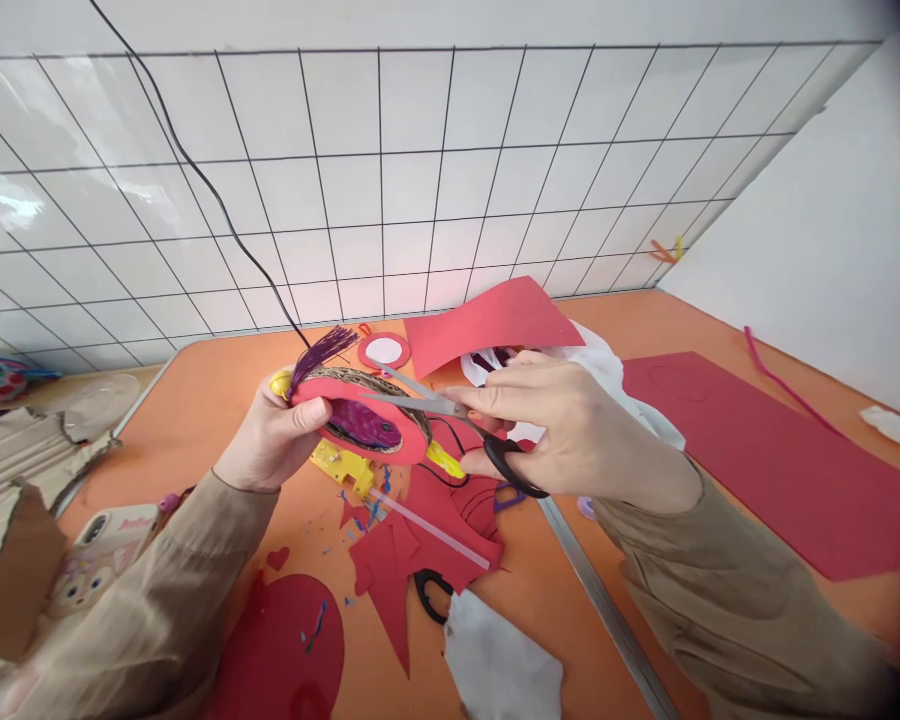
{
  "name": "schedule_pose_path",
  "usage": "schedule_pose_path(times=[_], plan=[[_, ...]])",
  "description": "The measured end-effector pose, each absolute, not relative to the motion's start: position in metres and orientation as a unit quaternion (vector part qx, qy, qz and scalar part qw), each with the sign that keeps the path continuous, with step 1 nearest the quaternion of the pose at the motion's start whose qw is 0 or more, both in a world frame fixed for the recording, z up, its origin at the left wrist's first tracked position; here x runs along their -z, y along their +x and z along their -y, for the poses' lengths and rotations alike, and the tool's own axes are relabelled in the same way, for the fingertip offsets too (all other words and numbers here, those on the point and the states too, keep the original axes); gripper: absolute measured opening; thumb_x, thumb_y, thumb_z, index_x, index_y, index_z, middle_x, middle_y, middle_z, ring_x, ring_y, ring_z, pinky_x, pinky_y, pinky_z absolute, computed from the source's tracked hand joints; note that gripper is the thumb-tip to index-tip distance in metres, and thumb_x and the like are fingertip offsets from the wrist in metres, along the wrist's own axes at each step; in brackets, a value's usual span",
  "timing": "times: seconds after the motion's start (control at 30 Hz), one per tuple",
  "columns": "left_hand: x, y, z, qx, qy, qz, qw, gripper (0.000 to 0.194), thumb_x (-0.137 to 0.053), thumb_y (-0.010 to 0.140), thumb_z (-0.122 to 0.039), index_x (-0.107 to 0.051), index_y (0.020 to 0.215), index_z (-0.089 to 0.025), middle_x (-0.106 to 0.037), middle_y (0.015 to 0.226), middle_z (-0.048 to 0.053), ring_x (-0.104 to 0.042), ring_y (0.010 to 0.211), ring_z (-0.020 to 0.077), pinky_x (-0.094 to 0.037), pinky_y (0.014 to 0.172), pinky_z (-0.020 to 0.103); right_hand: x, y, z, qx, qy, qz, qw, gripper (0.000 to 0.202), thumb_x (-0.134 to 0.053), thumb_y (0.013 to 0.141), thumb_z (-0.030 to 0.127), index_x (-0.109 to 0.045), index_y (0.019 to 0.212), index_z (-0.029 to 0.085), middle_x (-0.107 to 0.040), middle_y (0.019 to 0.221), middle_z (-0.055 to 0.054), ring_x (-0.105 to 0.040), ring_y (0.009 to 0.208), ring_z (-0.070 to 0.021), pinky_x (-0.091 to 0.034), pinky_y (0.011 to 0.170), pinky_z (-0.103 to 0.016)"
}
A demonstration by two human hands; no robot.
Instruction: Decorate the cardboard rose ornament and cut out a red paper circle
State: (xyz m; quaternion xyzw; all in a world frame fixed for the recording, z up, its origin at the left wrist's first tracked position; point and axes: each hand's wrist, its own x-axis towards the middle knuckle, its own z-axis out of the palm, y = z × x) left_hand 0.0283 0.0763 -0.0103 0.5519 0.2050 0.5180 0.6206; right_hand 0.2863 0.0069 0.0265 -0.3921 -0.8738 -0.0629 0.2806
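My left hand (pixel 259 445) grips the left side of a round craft piece (pixel 414 432), thumb on its face. The piece has a red ring front, a purple middle and a layered cardboard edge. A dark purple tassel (pixel 322 355) and a yellow bead (pixel 280 383) sit at its left end, and a yellow tuft (pixel 444 460) is at the lower right. My right hand (pixel 570 425) is closed around black-handled scissors (pixel 435 405). Their blades are parted and reach over the upper right edge of the piece; whether they touch it, I cannot tell.
Beneath lie a yellow glue gun (pixel 349 468) with a clear stick, red scraps (pixel 450 525) and a red disc (pixel 285 650). A metal ruler (pixel 600 600), a red sheet (pixel 780 450) and a small red-rimmed circle (pixel 385 350) are nearby. Cardboard (pixel 15 570) and a phone (pixel 105 550) are left.
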Motion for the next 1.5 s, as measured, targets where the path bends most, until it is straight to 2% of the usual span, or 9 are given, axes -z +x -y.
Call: schedule_pose_path(times=[0.13, 0.27, 0.57, 0.7, 0.8, 0.97, 1.07, 1.27, 1.5], plan=[[0.0102, 0.0295, -0.075, -0.557, 0.533, -0.214, 0.6, 0.026, -0.089, 0.061, -0.031, -0.075, 0.08, -0.018, -0.077, 0.082, 0.008, -0.073, 0.083, 0.029, -0.06, 0.078, 0.039, -0.0256, 0.2826, -0.008, 0.114, -0.387, 0.867, 0.294, 0.03, -0.061, 0.09, 0.037, -0.071, 0.111, 0.018, -0.05, 0.056, 0.004, -0.041, 0.054, -0.0125, -0.033, 0.058, -0.029], [0.0082, 0.0316, -0.0736, -0.566, 0.536, -0.209, 0.591, 0.026, -0.088, 0.061, -0.032, -0.073, 0.077, -0.018, -0.076, 0.081, 0.007, -0.073, 0.078, 0.0266, -0.059, 0.075, 0.038, -0.0236, 0.2809, -0.0094, 0.152, -0.369, 0.862, 0.314, 0.028, -0.062, 0.09, 0.035, -0.071, 0.108, 0.014, -0.051, 0.056, 0.004, -0.041, 0.052, -0.012, -0.032, 0.056, -0.028], [0.0119, 0.0307, -0.0744, -0.57, 0.544, -0.211, 0.578, 0.024, -0.086, 0.064, -0.033, -0.076, 0.079, -0.018, -0.076, 0.078, 0.006, -0.073, 0.076, 0.0236, -0.059, 0.073, 0.032, -0.0223, 0.2821, -0.0106, 0.219, -0.381, 0.846, 0.303, 0.02, -0.061, 0.09, 0.021, -0.072, 0.106, 0.018, -0.054, 0.055, 0.004, -0.042, 0.05, -0.0112, -0.031, 0.056, -0.028], [0.0118, 0.0314, -0.0736, -0.559, 0.546, -0.217, 0.585, 0.023, -0.087, 0.064, -0.035, -0.077, 0.079, -0.02, -0.076, 0.079, 0.004, -0.073, 0.075, 0.0216, -0.06, 0.07, 0.029, -0.0241, 0.2823, -0.0093, 0.201, -0.389, 0.848, 0.299, 0.018, -0.061, 0.091, 0.025, -0.072, 0.103, 0.019, -0.054, 0.053, 0.004, -0.042, 0.049, -0.0111, -0.03, 0.054, -0.028], [0.0108, 0.0324, -0.073, -0.561, 0.545, -0.21, 0.586, 0.023, -0.086, 0.065, -0.035, -0.077, 0.08, -0.02, -0.076, 0.079, 0.004, -0.072, 0.075, 0.0209, -0.06, 0.07, 0.028, -0.0249, 0.2829, -0.0086, 0.138, -0.396, 0.843, 0.338, 0.021, -0.063, 0.089, 0.027, -0.072, 0.105, 0.017, -0.056, 0.056, 0.003, -0.043, 0.051, -0.0111, -0.034, 0.053, -0.027], [0.0085, 0.0335, -0.0728, -0.574, 0.527, -0.216, 0.588, 0.029, -0.089, 0.061, -0.036, -0.076, 0.081, -0.019, -0.076, 0.079, 0.005, -0.073, 0.088, 0.0273, -0.06, 0.081, 0.035, -0.0207, 0.2823, -0.0085, 0.027, -0.396, 0.838, 0.375, 0.026, -0.066, 0.086, 0.037, -0.073, 0.103, 0.018, -0.054, 0.057, 0.003, -0.043, 0.053, -0.0113, -0.037, 0.053, -0.027], [0.0069, 0.0341, -0.0728, -0.587, 0.518, -0.215, 0.584, 0.029, -0.089, 0.06, -0.037, -0.076, 0.081, -0.021, -0.077, 0.08, 0.004, -0.072, 0.094, 0.028, -0.059, 0.084, 0.036, -0.0171, 0.28, -0.0078, 0.029, -0.388, 0.845, 0.366, 0.028, -0.068, 0.083, 0.038, -0.072, 0.103, 0.018, -0.053, 0.057, 0.004, -0.043, 0.053, -0.0114, -0.034, 0.054, -0.028], [0.0056, 0.0356, -0.0736, -0.617, 0.505, -0.209, 0.566, 0.025, -0.087, 0.064, -0.034, -0.077, 0.083, -0.022, -0.077, 0.081, 0.003, -0.073, 0.089, 0.0229, -0.059, 0.082, 0.029, -0.0198, 0.2768, -0.0059, 0.091, -0.403, 0.838, 0.355, 0.024, -0.065, 0.085, 0.036, -0.073, 0.099, 0.018, -0.054, 0.058, 0.003, -0.043, 0.052, -0.0115, -0.032, 0.055, -0.03], [0.009, 0.0377, -0.0744, -0.637, 0.492, -0.227, 0.549, 0.026, -0.086, 0.064, -0.036, -0.078, 0.086, -0.024, -0.077, 0.084, 0.004, -0.071, 0.097, 0.0273, -0.057, 0.09, 0.037, -0.0227, 0.2767, -0.0064, 0.122, -0.413, 0.836, 0.34, 0.023, -0.064, 0.085, 0.024, -0.073, 0.105, 0.018, -0.054, 0.057, 0.003, -0.044, 0.052, -0.0118, -0.035, 0.055, -0.028]])
